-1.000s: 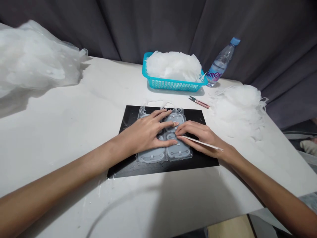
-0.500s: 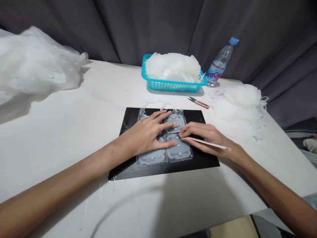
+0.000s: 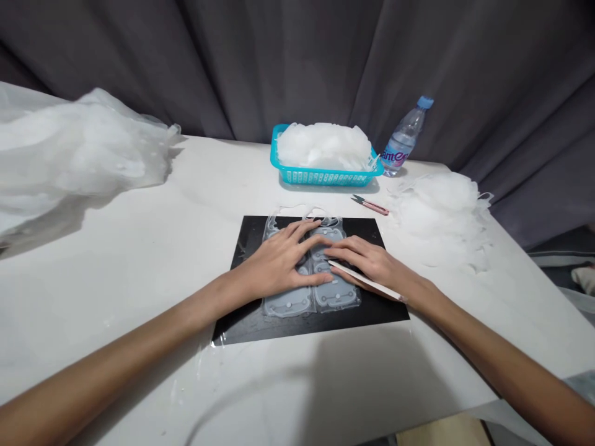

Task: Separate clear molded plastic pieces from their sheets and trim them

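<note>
The left hand (image 3: 277,260), fingers spread, should pin the sheet (image 3: 289,305) flat, clear of the stick (image 3: 367,282) the right hand's (image 3: 379,265) fingers grasp.

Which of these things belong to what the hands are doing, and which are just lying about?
In use: left hand, right hand, thin white tool, grey plastic sheet, black mat

Apparently just lying about: blue basket, bottle, small snips, white pile, filled plastic bag

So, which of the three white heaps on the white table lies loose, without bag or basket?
The right heap of thin white pieces; the left heap is inside a translucent plastic bag, and the middle heap fills a turquoise plastic basket.
</note>
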Available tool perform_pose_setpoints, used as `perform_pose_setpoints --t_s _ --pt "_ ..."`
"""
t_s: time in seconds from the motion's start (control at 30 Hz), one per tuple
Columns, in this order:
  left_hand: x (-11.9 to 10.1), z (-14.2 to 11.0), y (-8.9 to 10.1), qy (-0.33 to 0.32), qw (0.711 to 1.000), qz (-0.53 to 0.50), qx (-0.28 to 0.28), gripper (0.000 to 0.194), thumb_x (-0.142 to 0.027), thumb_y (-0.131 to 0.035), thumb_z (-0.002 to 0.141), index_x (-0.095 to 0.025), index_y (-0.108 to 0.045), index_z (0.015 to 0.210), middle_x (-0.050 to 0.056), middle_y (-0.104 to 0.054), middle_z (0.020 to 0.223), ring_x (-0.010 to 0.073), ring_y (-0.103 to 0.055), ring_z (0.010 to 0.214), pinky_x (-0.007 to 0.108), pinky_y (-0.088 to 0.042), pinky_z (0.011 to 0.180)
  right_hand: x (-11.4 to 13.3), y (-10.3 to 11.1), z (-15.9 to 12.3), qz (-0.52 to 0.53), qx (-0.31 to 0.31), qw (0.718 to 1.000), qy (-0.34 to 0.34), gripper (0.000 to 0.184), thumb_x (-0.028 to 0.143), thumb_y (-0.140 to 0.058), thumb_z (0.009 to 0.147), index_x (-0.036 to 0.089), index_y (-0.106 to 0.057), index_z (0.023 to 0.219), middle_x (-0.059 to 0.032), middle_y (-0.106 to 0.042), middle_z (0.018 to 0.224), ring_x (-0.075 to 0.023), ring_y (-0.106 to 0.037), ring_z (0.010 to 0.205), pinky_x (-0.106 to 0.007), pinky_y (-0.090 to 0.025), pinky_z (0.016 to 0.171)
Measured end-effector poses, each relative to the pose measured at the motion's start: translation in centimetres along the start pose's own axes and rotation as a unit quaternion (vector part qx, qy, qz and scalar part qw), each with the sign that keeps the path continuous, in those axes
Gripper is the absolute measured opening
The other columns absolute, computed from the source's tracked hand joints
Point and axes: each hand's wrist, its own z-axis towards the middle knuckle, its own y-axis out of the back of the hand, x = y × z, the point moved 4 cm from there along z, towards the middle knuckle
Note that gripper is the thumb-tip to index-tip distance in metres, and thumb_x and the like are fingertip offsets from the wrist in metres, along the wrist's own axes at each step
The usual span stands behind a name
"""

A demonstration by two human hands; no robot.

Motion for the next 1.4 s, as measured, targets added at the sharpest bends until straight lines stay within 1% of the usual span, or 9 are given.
perform_pose_setpoints --t_s 0.13,0.3,0.47,0.67,0.73,0.9,1.1,1.27,1.4 --pt "0.0 0.1 0.2 0.01 1.0 -0.027 0.01 0.078 -0.074 -0.061 0.095 -0.029 -0.049 0.156 0.013 -0.041 0.169 0.0379 -0.038 0.156 0.06 -0.036 0.126 -0.3 -0.1 0.4 -0.011 0.027 1.0 0.007 0.03 0.03 -0.053 0.11 0.021 -0.067 0.135 -0.012 -0.072 0.123 -0.0241 -0.068 0.112 -0.045 -0.062 0.1" --pt "0.1 0.3 0.2 0.027 0.998 -0.047 0.022 0.099 -0.077 -0.062 0.092 -0.027 -0.025 0.17 0.015 -0.035 0.172 0.0397 -0.033 0.158 0.06 -0.033 0.127 -1.0 -0.3 0.4 0.055 0.026 0.998 0.008 0.027 0.031 -0.054 0.11 0.019 -0.068 0.13 -0.0122 -0.071 0.12 -0.0225 -0.069 0.111 -0.039 -0.061 0.096" --pt "0.3 0.4 0.0 0.036 0.998 -0.041 0.039 0.107 -0.082 -0.058 0.091 -0.022 -0.021 0.171 0.018 -0.032 0.173 0.04 -0.03 0.159 0.059 -0.031 0.128 -1.1 -0.5 0.6 0.071 0.024 0.997 -0.01 0.023 0.027 -0.05 0.111 0.02 -0.068 0.123 -0.0121 -0.07 0.121 -0.023 -0.07 0.11 -0.04 -0.059 0.096" --pt "0.3 0.5 -0.2 0.04 0.997 -0.024 0.053 0.114 -0.086 -0.052 0.091 -0.016 -0.012 0.172 0.021 -0.026 0.176 0.04 -0.023 0.163 0.057 -0.027 0.129 -1.9 -0.3 1.9 0.184 -0.066 0.971 -0.134 0.021 0.027 -0.053 0.11 0.019 -0.071 0.104 -0.0082 -0.07 0.108 -0.0205 -0.069 0.103 -0.036 -0.056 0.095" --pt "0.4 0.5 -0.3 0.039 0.997 -0.021 0.055 0.116 -0.087 -0.051 0.091 -0.015 -0.009 0.172 0.022 -0.023 0.177 0.0405 -0.02 0.164 0.057 -0.027 0.13 -2.1 -0.3 2.1 0.202 -0.077 0.964 -0.156 0.022 0.029 -0.055 0.109 0.019 -0.072 0.1 -0.0076 -0.071 0.104 -0.0203 -0.069 0.1 -0.036 -0.055 0.094" --pt "0.4 0.5 -0.1 0.042 0.997 -0.029 0.052 0.117 -0.087 -0.051 0.09 -0.015 -0.009 0.172 0.022 -0.02 0.177 0.0391 -0.02 0.164 0.056 -0.026 0.13 -1.9 -0.1 1.3 0.237 -0.034 0.961 -0.137 0.019 0.03 -0.06 0.108 0.02 -0.076 0.111 -0.008 -0.072 0.112 -0.0205 -0.069 0.109 -0.037 -0.056 0.101" --pt "0.3 0.5 0.1 0.058 0.996 -0.038 0.056 0.117 -0.086 -0.055 0.089 -0.014 -0.012 0.171 0.021 -0.02 0.178 0.0376 -0.02 0.164 0.053 -0.028 0.13 -1.5 0.1 -0.1 0.206 0.014 0.974 -0.088 0.025 0.032 -0.06 0.108 0.024 -0.073 0.128 -0.0089 -0.069 0.122 -0.0217 -0.067 0.118 -0.04 -0.056 0.105" --pt "0.4 0.5 0.0 0.052 0.997 -0.037 0.051 0.116 -0.086 -0.056 0.088 -0.018 -0.012 0.172 0.021 -0.022 0.177 0.0397 -0.021 0.164 0.057 -0.029 0.129 -1.3 0.2 -0.3 0.187 0.013 0.98 -0.07 0.025 0.032 -0.061 0.108 0.024 -0.072 0.129 -0.0092 -0.069 0.12 -0.0219 -0.068 0.115 -0.041 -0.059 0.102" --pt "0.4 0.5 -0.1 0.046 0.997 -0.03 0.05 0.115 -0.087 -0.055 0.089 -0.017 -0.012 0.171 0.021 -0.022 0.177 0.0382 -0.021 0.164 0.056 -0.029 0.129 -1.3 0.2 -0.5 0.173 0.004 0.983 -0.063 0.024 0.03 -0.061 0.107 0.024 -0.071 0.128 -0.0094 -0.069 0.119 -0.0218 -0.069 0.114 -0.04 -0.06 0.1"
